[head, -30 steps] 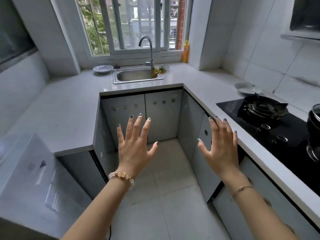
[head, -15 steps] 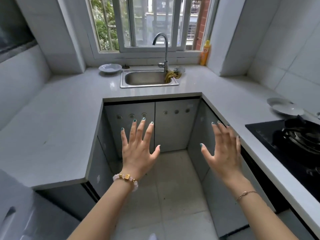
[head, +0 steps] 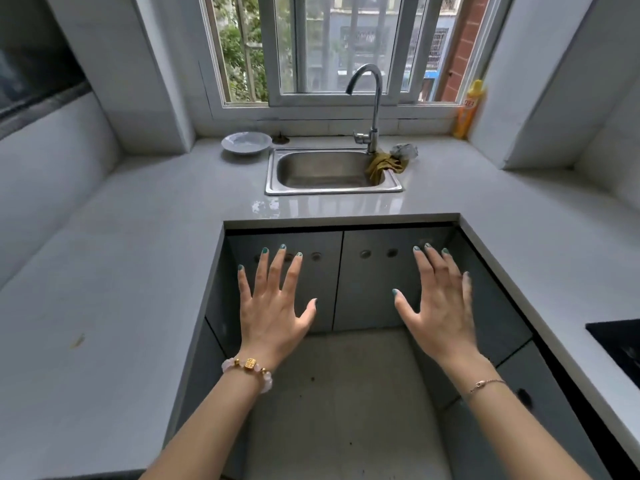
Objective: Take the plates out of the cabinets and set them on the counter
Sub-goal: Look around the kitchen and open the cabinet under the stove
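- Both hands, left hand [head: 273,308] and right hand [head: 440,306], are spread wide and hold nothing, before the shut cabinet doors [head: 341,278].
- No plates visible inside yet; one plate [head: 246,143] already sits on the worktop [head: 104,271].
- I should hook a finger hole and pull slowly.

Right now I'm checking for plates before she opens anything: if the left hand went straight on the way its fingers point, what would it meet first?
Probably the left cabinet door under the sink, near its round holes. The left hand is open and empty; depth is unclear.
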`<state>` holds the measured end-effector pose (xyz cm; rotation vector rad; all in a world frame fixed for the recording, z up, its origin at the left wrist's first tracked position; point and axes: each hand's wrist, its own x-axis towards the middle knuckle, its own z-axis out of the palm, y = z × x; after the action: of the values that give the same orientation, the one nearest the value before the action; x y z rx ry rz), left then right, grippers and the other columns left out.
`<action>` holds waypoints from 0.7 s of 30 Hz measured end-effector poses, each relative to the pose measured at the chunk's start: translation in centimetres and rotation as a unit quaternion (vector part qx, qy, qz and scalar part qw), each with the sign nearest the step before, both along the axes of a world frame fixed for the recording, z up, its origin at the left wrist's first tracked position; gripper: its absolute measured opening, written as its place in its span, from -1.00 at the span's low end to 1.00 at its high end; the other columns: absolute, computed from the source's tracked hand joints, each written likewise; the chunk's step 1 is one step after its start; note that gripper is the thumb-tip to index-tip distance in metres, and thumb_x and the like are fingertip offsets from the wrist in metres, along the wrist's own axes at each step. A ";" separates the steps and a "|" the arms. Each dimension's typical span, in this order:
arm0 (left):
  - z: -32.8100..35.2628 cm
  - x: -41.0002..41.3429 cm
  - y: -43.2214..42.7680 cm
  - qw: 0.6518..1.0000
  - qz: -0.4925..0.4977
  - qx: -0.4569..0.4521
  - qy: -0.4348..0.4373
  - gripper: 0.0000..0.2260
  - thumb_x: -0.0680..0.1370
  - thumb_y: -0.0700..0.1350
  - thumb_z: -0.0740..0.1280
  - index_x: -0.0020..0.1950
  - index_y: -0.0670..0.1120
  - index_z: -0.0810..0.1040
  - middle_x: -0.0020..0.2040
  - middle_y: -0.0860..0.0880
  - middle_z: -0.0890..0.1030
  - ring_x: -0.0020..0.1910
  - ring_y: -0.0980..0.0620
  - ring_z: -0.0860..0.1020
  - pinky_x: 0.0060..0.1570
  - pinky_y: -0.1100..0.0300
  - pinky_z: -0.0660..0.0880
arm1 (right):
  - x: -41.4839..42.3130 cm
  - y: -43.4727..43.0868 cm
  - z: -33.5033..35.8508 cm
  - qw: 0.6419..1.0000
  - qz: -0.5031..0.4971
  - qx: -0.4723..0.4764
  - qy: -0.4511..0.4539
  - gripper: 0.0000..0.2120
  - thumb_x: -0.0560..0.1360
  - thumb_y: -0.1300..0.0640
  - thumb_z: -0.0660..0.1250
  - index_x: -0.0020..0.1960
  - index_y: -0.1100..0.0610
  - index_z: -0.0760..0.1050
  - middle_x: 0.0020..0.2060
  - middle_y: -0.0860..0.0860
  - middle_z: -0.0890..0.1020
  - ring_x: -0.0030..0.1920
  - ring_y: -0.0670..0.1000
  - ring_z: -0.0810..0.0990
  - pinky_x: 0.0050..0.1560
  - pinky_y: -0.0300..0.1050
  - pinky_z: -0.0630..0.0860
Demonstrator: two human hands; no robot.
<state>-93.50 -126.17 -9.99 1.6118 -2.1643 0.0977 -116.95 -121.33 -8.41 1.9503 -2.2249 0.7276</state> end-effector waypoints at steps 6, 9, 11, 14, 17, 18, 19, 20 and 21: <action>-1.0 -0.2 -3.6 0.999 0.037 0.017 -0.017 -0.31 0.44 0.14 0.35 0.49 -0.02 0.19 0.51 -0.09 0.18 0.51 -0.14 0.04 0.41 -0.24 -0.10 | -0.5 -5.0 -1.1 0.999 0.030 0.012 -0.007 -0.33 0.48 -0.07 0.28 0.49 0.10 0.12 0.47 0.02 0.20 0.51 0.07 0.02 0.46 0.26 -0.03; -1.6 -0.8 -5.1 0.998 0.057 0.023 -0.019 -0.31 0.44 0.14 0.34 0.50 -0.02 0.18 0.52 -0.09 0.17 0.51 -0.14 0.04 0.41 -0.22 -0.13 | -1.2 -7.6 -1.8 0.998 0.054 0.029 -0.008 -0.33 0.49 -0.09 0.25 0.50 0.09 0.10 0.48 0.01 0.18 0.51 0.07 0.00 0.47 0.25 -0.04; -1.9 -1.3 -6.2 0.997 0.074 0.025 -0.019 -0.31 0.44 0.14 0.34 0.49 -0.02 0.19 0.51 -0.09 0.17 0.50 -0.14 0.05 0.40 -0.22 -0.13 | -1.7 -9.6 -2.2 0.997 0.072 0.037 -0.012 -0.33 0.50 -0.09 0.25 0.50 0.09 0.10 0.48 0.01 0.17 0.52 0.07 -0.01 0.47 0.25 -0.04; -2.4 -2.3 -7.5 0.993 0.106 0.036 -0.030 -0.32 0.45 0.15 0.33 0.49 -0.03 0.19 0.51 -0.10 0.19 0.50 -0.15 0.06 0.40 -0.22 -0.11 | -2.6 -12.4 -3.0 0.993 0.101 0.054 -0.013 -0.34 0.50 -0.10 0.24 0.50 0.09 0.09 0.49 0.01 0.17 0.52 0.07 -0.01 0.47 0.24 -0.05; -3.0 -3.7 -8.8 0.990 0.126 0.050 -0.046 -0.32 0.44 0.15 0.33 0.48 -0.05 0.22 0.50 -0.11 0.22 0.49 -0.16 0.10 0.39 -0.23 -0.06 | -3.8 -14.9 -3.9 0.990 0.118 0.072 -0.027 -0.34 0.51 -0.10 0.22 0.51 0.09 0.08 0.49 0.01 0.15 0.52 0.06 -0.04 0.48 0.23 -0.05; -3.2 -4.3 -9.3 0.989 0.131 0.056 -0.050 -0.33 0.45 0.15 0.32 0.49 -0.05 0.21 0.50 -0.11 0.21 0.50 -0.16 0.10 0.39 -0.23 -0.07 | -4.3 -15.7 -4.3 0.989 0.122 0.079 -0.031 -0.34 0.51 -0.10 0.22 0.51 0.08 0.07 0.50 0.01 0.14 0.52 0.05 -0.04 0.48 0.23 -0.06; -3.5 -4.9 -9.8 0.987 0.137 0.063 -0.054 -0.33 0.45 0.16 0.31 0.49 -0.04 0.20 0.51 -0.10 0.20 0.50 -0.15 0.08 0.39 -0.22 -0.09 | -4.8 -16.4 -4.6 0.988 0.125 0.086 -0.033 -0.34 0.51 -0.11 0.21 0.51 0.08 0.07 0.50 0.01 0.14 0.52 0.05 -0.04 0.48 0.22 -0.06; -3.8 -5.5 -10.4 0.986 0.143 0.072 -0.057 -0.33 0.46 0.16 0.29 0.49 -0.04 0.19 0.51 -0.10 0.19 0.50 -0.14 0.07 0.40 -0.21 -0.11 | -5.3 -17.1 -5.0 0.987 0.129 0.094 -0.033 -0.34 0.52 -0.11 0.21 0.51 0.08 0.07 0.50 0.01 0.14 0.52 0.05 -0.05 0.48 0.21 -0.06; -4.1 -6.2 -10.8 0.984 0.149 0.080 -0.060 -0.33 0.46 0.17 0.28 0.50 -0.04 0.18 0.52 -0.09 0.18 0.51 -0.13 0.05 0.40 -0.20 -0.13 | -5.8 -17.8 -5.4 0.985 0.134 0.102 -0.032 -0.34 0.52 -0.11 0.20 0.51 0.07 0.06 0.50 0.00 0.13 0.52 0.05 -0.05 0.48 0.21 -0.06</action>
<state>-99.72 -137.00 -14.10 2.0637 -2.0447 0.1151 -122.78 -139.16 -13.76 2.3898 -2.1740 0.6169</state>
